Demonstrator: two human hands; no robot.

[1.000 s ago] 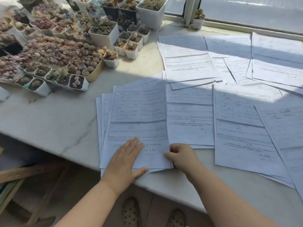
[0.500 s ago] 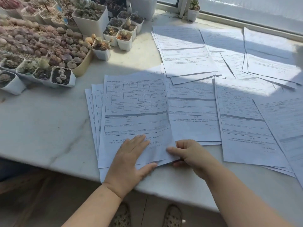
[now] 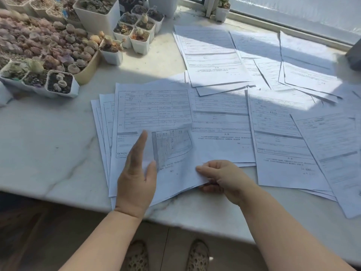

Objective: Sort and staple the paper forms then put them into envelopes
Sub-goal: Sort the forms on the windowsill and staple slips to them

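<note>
Right hand (image 3: 224, 177) pinches the top form's (image 3: 152, 106) corner to peel it free while the left hand (image 3: 136, 173), fingers straight, steadies the pile (image 3: 101, 122).

Head view, forward and down, close over marble table (image 3: 48, 153).

Bare marble surface (image 3: 45, 145) lies open left of left hand (image 3: 136, 173), from near edge to potted succulents (image 3: 58, 55) crowding far-left corner. Clear strip of surface along near edge below right hand (image 3: 222, 178). Fanned stack of forms (image 3: 152, 114) under and ahead of both hands. More overlapping forms (image 3: 283, 137) cover surface right of right hand and ahead to window ledge (image 3: 273, 18). Small white pots (image 3: 136, 34) stand ahead of left hand, just beside far forms.
</note>
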